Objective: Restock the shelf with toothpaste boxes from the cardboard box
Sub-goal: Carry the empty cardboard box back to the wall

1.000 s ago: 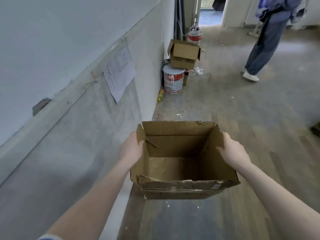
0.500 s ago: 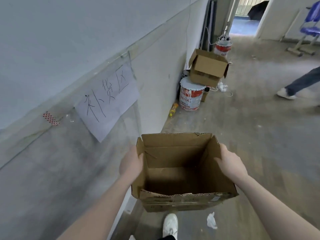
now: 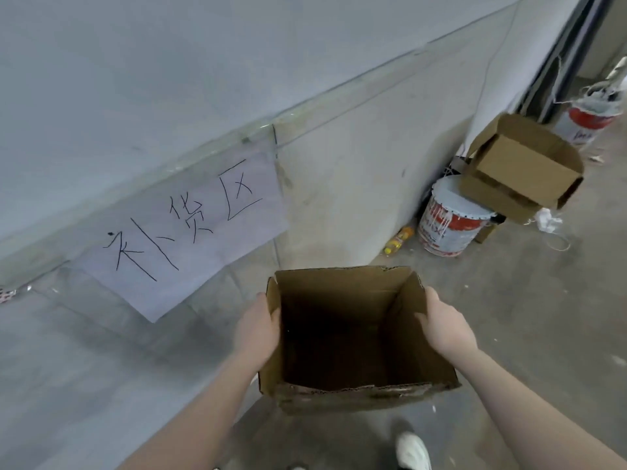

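Observation:
An open brown cardboard box (image 3: 342, 395) hangs in the air in front of me, held from both sides. My left hand (image 3: 256, 329) grips its left wall and my right hand (image 3: 446, 329) grips its right wall. The inside of the box is dark and shows nothing in it. No toothpaste boxes and no shelf are in view.
A grey wall runs along the left with a handwritten paper sign (image 3: 190, 232) taped to it. Ahead stand a paint bucket (image 3: 449, 225) with a second cardboard box (image 3: 522, 167) on it, another bucket (image 3: 588, 120) behind, and a yellow bottle (image 3: 398, 239) on the floor. My white shoe (image 3: 412, 451) shows below.
I have walked forward along the wall with the box; the sign and the bucket are closer. The person ahead has left the view. Both hands keep their grip.

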{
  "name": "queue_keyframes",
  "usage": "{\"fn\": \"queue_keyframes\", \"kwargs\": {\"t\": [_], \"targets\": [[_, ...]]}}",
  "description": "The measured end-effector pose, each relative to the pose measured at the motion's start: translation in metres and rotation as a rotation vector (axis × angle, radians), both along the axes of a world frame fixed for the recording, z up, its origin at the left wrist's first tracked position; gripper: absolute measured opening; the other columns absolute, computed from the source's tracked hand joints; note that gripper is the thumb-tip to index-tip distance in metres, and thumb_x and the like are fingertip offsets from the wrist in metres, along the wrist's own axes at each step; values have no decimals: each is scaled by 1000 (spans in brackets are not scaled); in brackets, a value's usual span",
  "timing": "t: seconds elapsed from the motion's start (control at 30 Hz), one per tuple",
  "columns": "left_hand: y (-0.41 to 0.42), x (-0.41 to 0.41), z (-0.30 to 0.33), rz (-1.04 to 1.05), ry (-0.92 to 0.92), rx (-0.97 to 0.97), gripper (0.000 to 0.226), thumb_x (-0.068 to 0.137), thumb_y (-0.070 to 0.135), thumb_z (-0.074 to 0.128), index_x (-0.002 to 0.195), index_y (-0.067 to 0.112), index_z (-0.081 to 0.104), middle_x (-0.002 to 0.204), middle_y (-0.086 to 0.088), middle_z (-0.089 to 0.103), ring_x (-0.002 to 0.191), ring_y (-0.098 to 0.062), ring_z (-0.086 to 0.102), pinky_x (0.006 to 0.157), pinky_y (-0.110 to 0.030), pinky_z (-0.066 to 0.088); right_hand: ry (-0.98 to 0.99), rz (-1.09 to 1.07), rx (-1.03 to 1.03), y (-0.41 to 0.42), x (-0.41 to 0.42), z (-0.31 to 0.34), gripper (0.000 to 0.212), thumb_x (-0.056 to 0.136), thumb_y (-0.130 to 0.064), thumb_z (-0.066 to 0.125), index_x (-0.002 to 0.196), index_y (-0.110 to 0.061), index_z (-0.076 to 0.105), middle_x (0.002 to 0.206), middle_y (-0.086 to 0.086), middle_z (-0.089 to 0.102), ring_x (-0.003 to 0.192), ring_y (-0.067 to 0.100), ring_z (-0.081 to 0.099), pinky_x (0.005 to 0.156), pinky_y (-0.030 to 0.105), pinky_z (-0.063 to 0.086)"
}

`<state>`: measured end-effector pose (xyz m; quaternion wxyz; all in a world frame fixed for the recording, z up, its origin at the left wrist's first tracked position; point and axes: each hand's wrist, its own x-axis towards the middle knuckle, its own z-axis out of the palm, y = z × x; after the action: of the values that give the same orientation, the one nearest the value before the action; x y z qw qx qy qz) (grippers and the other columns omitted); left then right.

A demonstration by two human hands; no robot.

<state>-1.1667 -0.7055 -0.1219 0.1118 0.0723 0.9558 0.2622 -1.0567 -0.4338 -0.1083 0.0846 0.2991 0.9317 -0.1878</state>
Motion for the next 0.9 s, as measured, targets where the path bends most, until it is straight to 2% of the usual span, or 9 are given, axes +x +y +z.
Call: {"fn": "queue_keyframes", "kwargs": {"t": [0.1, 0.23, 0.37, 0.43, 0.63, 0.73, 0.83, 0.9], "targets": [[19, 9, -14, 158, -24, -21, 25, 100, 25, 39, 119, 10, 46, 108, -9, 60, 92, -23, 59, 74, -31, 45, 5, 158, -18, 30, -33, -14, 41, 94, -19, 47, 131, -8, 31, 101, 20, 65, 93, 38, 62, 69, 39, 46], [43, 33, -27, 385, -41, -35, 30, 99, 25, 39, 125, 13, 44, 114, -8, 60, 100, -23, 59, 83, -32, 46, 17, 338, -68, 58, -68, -34, 49, 96, -19, 45, 140, -12, 24, 102, 15, 67, 91, 33, 64, 67, 35, 45], [53, 49, -39, 500, -44, -106, 32, 99, 25, 39, 128, 13, 38, 100, -5, 60, 87, -21, 61, 70, -29, 45, -2, 480, -83, 63, -91, -55, 51, 96, -20, 43, 142, -12, 22, 100, 12, 68, 90, 32, 64, 73, 40, 52], [53, 53, -48, 546, -69, -142, 34, 99, 25, 39, 131, 13, 34, 97, -6, 61, 84, -22, 63, 68, -31, 49, -17, 528, -90, 58, -98, -68, 53, 97, -20, 42, 144, -12, 19, 99, 10, 68, 88, 30, 65, 74, 40, 52], [38, 65, -103, 600, -122, -301, 59, 100, 25, 36, 149, 14, 4, 113, -10, 63, 86, -26, 66, 68, -35, 52, -78, 620, -77, 34, -108, -125, 59, 99, -21, 39, 148, -12, 7, 96, 9, 69, 85, 28, 65, 72, 37, 50], [31, 72, -147, 638, -147, -327, 64, 101, 26, 34, 148, 17, -8, 111, -10, 63, 77, -23, 66, 63, -33, 55, -96, 648, -38, 23, -109, -167, 68, 98, -19, 39, 149, -17, -6, 80, 5, 65, 68, 25, 58, 60, 33, 44], [26, 80, -198, 719, -160, -289, 64, 100, 25, 34, 149, 19, -6, 114, -12, 61, 82, -28, 65, 60, -35, 49, -87, 700, -27, 13, -110, -215, 74, 97, -16, 39, 148, -22, -13, 79, 5, 64, 59, 20, 48, 56, 29, 37], [23, 84, -231, 766, -173, -270, 63, 100, 24, 34, 150, 18, -4, 116, -14, 61, 91, -32, 63, 65, -38, 47, -86, 725, -16, 7, -110, -249, 74, 97, -18, 39, 148, -23, -15, 83, 6, 66, 58, 20, 46, 56, 29, 38]]}}
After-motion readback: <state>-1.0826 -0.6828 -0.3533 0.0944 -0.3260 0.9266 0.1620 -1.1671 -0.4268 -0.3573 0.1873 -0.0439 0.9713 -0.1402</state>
